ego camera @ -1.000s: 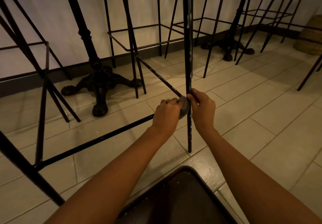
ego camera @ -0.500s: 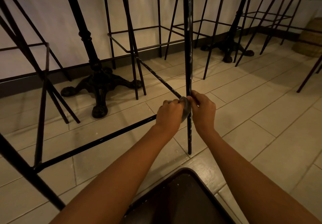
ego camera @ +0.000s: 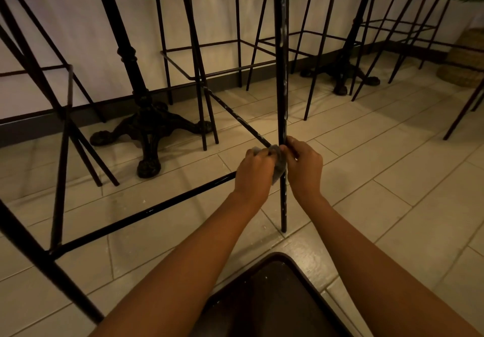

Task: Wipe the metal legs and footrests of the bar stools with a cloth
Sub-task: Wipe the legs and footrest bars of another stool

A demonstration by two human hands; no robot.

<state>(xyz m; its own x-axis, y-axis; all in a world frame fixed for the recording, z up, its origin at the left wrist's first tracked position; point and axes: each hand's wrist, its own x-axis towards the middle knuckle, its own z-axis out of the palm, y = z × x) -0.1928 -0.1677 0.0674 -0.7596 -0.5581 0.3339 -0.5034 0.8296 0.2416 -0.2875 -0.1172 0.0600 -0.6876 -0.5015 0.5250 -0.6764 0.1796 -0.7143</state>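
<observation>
A thin black stool leg point(ego camera: 282, 74) with white specks runs down the middle of the view to the tiled floor. Two footrest bars meet it at hand height: one point(ego camera: 146, 213) runs left toward me, another point(ego camera: 235, 116) runs back to the far leg. A small grey cloth point(ego camera: 278, 165) is wrapped against the leg at that joint. My left hand point(ego camera: 255, 173) grips the cloth from the left. My right hand point(ego camera: 303, 169) pinches the cloth and leg from the right. Most of the cloth is hidden between my hands.
A cast-iron table base point(ego camera: 146, 127) stands at the back left, a second one point(ego camera: 343, 74) at the back right. More black stool frames point(ego camera: 199, 56) line the wall. A dark seat point(ego camera: 272, 300) lies below my arms. A woven basket point(ego camera: 463, 61) sits far right.
Both hands have stayed at the joint of leg and footrest, shifting only slightly with the cloth. The view has barely moved.
</observation>
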